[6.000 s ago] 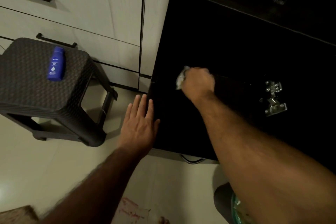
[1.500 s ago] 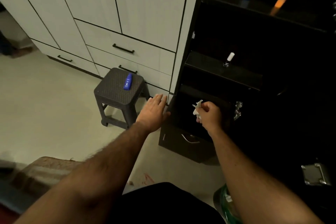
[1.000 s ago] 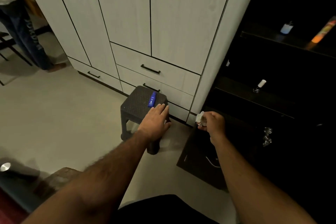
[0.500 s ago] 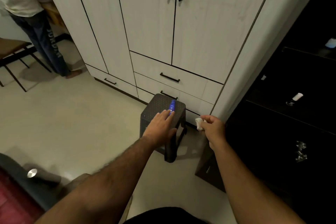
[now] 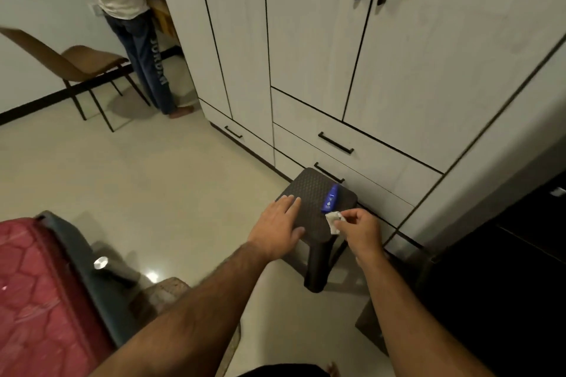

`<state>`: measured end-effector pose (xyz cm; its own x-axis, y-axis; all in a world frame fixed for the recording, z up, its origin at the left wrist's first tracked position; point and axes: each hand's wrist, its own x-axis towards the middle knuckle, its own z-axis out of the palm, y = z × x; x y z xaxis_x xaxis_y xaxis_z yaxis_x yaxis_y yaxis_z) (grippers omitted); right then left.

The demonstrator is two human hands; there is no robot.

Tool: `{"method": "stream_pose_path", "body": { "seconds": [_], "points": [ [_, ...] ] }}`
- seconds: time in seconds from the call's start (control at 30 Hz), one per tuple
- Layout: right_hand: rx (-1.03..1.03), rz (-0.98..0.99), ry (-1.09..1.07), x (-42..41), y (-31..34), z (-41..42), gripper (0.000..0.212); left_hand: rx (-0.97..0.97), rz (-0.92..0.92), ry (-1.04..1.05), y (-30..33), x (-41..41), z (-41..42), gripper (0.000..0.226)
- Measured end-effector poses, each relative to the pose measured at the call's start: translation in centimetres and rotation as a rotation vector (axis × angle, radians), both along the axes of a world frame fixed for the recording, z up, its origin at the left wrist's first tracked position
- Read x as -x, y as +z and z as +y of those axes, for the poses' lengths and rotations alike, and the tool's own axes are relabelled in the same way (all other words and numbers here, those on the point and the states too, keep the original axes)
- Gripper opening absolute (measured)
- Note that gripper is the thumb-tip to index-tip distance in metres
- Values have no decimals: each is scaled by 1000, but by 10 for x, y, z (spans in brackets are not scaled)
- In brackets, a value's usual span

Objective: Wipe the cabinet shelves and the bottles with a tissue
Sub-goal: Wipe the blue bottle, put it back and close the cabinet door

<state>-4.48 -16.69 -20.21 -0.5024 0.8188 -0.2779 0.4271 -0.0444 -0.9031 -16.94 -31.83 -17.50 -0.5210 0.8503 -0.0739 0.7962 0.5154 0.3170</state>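
A small blue bottle (image 5: 330,198) lies flat on a dark woven stool (image 5: 309,193) in front of the white wardrobe. My right hand (image 5: 358,231) pinches a crumpled white tissue (image 5: 333,221) just below the bottle's near end. My left hand (image 5: 277,225) hovers flat over the stool's near left corner, fingers spread, holding nothing. The dark open cabinet (image 5: 502,269) fills the lower right; its shelves are barely visible in the shadow.
White wardrobe doors and drawers (image 5: 343,131) stand behind the stool. Another person (image 5: 134,24) stands at the far left beside a brown chair (image 5: 82,64). A red mattress on a dark bed frame (image 5: 39,294) lies at the lower left. A doormat (image 5: 167,291) lies on the pale floor.
My view swung left from the dark cabinet to the stool. Both hands left the cabinet; the right carried the tissue to the bottle, and the left moved off the bottle to the stool's near corner.
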Motion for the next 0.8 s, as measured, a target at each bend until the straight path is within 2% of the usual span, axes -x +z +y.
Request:
{"method": "stream_pose_path", "body": {
  "seconds": [0.2, 0.37, 0.8],
  "points": [
    [-80, -95, 52, 38, -19, 27, 16, 10, -20, 68, -13, 35, 24, 70],
    [-90, -179, 72, 73, -50, 54, 14, 68, -106, 114, -49, 67, 56, 70],
    [-116, -483, 39, 178, -210, 98, 6, 215, -253, 36, -201, 184, 129, 69]
  ]
}}
